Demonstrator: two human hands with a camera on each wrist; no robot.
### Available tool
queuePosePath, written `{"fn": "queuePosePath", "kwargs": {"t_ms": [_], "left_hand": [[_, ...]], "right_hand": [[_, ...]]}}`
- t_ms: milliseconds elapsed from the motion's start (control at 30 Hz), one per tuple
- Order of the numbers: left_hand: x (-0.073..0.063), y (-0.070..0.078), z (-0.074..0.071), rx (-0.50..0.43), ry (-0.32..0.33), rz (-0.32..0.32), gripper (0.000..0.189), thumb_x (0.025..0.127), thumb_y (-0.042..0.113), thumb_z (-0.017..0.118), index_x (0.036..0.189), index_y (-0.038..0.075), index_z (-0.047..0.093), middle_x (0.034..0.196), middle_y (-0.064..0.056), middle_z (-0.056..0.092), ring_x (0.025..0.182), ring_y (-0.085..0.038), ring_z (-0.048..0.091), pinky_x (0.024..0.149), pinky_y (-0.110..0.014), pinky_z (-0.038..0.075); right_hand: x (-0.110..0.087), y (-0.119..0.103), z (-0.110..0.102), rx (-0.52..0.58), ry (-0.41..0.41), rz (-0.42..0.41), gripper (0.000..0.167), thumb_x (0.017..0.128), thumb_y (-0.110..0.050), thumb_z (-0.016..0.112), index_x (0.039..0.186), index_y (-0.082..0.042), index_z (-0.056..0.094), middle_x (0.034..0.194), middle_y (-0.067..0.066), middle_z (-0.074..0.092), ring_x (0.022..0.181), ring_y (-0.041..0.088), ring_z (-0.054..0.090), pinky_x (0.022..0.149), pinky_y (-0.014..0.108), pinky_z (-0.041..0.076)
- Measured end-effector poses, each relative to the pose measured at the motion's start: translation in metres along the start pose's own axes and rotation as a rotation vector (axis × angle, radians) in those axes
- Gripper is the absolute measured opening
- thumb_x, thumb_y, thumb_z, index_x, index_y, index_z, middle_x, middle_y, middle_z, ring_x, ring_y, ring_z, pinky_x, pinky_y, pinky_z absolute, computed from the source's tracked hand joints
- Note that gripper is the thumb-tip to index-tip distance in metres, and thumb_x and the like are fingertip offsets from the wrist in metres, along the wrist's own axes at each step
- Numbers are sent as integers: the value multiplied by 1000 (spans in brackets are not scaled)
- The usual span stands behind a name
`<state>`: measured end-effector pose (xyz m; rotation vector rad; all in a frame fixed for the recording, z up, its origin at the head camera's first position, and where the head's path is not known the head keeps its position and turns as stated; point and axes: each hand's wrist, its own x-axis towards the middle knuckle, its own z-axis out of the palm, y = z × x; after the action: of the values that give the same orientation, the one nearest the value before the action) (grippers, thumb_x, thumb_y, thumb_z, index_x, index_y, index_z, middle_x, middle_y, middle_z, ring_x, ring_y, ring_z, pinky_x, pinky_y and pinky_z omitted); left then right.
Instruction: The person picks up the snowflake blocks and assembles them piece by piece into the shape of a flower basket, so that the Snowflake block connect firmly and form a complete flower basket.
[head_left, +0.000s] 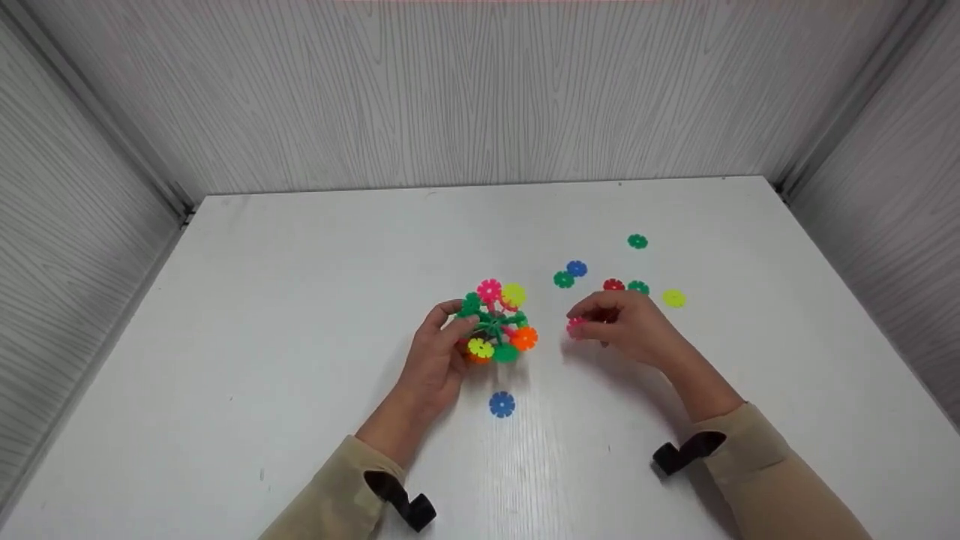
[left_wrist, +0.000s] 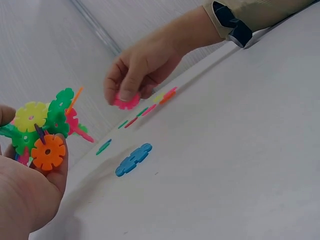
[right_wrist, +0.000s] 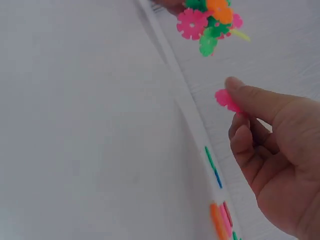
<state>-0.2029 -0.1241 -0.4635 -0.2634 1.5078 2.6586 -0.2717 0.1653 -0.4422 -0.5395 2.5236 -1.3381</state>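
My left hand (head_left: 435, 364) grips a ball-like cluster of interlocked snowflake discs (head_left: 495, 324) in green, pink, orange and yellow, raised over the table. In the left wrist view an orange disc (left_wrist: 48, 152) of that cluster faces the camera. To its right, my right hand (head_left: 626, 330) pinches a single pink snowflake disc (right_wrist: 228, 100) between thumb and fingers, a short gap away from the cluster. A loose blue disc (head_left: 502, 404) lies on the table just below the cluster in the head view.
Loose discs lie beyond and around my right hand: a blue one (head_left: 577, 268), a green one (head_left: 564, 280), a red one (head_left: 613, 285), a yellow one (head_left: 673, 298) and a farther green one (head_left: 637, 241). Woodgrain panels (head_left: 480, 94) wall the white table (head_left: 300, 300) at back and sides.
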Motion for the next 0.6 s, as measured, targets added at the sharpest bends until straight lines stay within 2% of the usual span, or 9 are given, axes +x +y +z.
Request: {"fn": "queuePosePath", "kwargs": {"t_ms": [133,233,333,467,600], "left_hand": [[0,-1,0,13,-4,5,40,98,11,73,133,7,54,145,-18,55,131,-30,58,110,-32,50],[0,-1,-1,11,-14,7,42,98,11,74,134,8,52,144,-17,55,130,-30,58,110,-33,50],[0,-1,-1,5,-25,13,42,98,11,74,134,8,52,143,-18,57,127,-30,61,109,-34,51],[0,-1,-1,10,-35,21,41,99,10,72,134,8,51,140,-18,58,123,-29,63,109,-34,52],[-1,-1,-2,11,-39,16,43,98,9,72,136,8,49,142,-18,57,125,-30,62,109,-34,52]], "right_hand": [[7,-21,15,206,40,-53,32,95,-20,82,123,-6,77,102,9,77,86,30,75,78,32,64],[11,-30,26,270,53,-91,30,97,-16,80,125,-5,76,104,10,77,89,26,78,83,32,63],[12,-34,32,252,82,-103,27,97,-16,80,122,-7,77,101,9,78,89,24,78,80,31,64],[13,-35,37,187,134,-79,25,95,-25,83,115,-10,79,94,5,79,83,22,77,73,29,62],[13,-35,40,170,158,-58,26,94,-29,84,110,-10,79,91,4,79,81,22,75,74,35,62]]}}
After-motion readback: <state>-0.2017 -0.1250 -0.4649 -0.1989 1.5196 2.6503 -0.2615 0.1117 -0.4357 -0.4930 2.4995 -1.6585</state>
